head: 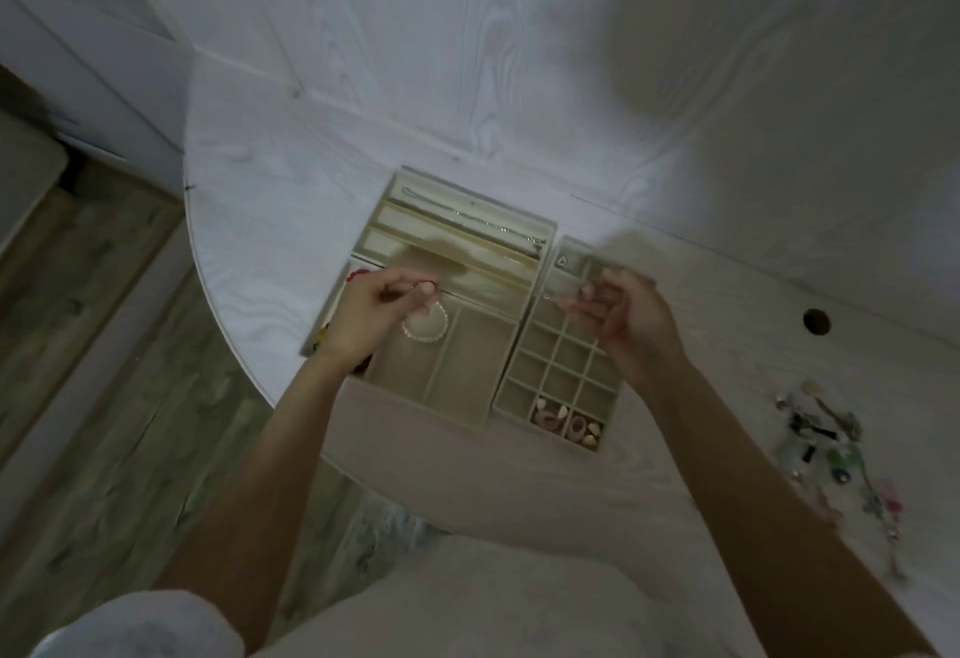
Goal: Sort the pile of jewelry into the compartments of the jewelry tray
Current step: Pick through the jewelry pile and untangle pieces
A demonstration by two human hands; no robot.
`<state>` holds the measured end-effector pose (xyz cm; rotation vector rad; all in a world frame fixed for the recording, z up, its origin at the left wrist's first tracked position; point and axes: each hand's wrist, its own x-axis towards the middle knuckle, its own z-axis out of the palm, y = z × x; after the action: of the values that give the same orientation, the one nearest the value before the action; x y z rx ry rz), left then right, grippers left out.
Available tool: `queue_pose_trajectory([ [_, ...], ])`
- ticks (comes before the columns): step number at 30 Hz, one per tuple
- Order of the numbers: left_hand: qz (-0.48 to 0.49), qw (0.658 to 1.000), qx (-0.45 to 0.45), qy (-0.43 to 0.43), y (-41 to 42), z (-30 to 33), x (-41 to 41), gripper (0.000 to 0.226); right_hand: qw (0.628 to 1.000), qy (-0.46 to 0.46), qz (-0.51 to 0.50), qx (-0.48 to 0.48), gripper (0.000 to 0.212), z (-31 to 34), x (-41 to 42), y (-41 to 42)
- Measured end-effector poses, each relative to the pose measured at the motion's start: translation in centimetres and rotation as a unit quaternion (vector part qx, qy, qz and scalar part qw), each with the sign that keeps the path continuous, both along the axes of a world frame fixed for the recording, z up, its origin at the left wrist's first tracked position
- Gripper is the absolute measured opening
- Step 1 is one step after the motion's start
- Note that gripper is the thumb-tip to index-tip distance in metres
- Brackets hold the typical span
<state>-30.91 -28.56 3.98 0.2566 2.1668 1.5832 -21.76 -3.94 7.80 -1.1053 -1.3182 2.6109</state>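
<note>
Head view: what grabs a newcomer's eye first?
The two hands, left hand and right hand, raised over the beige jewelry tray at table centre, seemingly stretching a thin chain between pinched fingers. Next, the pearl bracelet in a tray compartment, and the unsorted jewelry pile at far right.

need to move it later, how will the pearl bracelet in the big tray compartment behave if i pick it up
The pearl bracelet is a loop of small beads, so it will probably sag and lose its round shape when lifted. It looks small and likely light. The beads may roll a little on the tray lining if pushed, though the string should keep them together.
</note>
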Motion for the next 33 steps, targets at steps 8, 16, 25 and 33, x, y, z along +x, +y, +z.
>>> queue_pose_trajectory([
  [8,0.061,0.998,0.004,-0.013,-0.6,-2.1,-4.3,0.010,0.972,-0.022,0.032,0.232,0.022,-1.8,-5.7,-1.0],
  [16,-0.022,0.984,-0.113,0.135,-2.3,-3.1,-10.5,0.007,0.864,-0.014,0.245,0.440,0.013,-2.2,-5.2,0.1],
  [25,-0.175,0.872,-0.293,0.351,-1.6,-4.1,-15.0,0.018,0.625,0.001,0.452,0.636,0.010,-3.4,-7.8,0.2],
  [33,-0.244,0.814,-0.335,0.407,-1.4,-4.1,-15.7,0.011,0.615,-0.032,0.362,0.699,0.010,-5.4,-8.5,0.5],
])
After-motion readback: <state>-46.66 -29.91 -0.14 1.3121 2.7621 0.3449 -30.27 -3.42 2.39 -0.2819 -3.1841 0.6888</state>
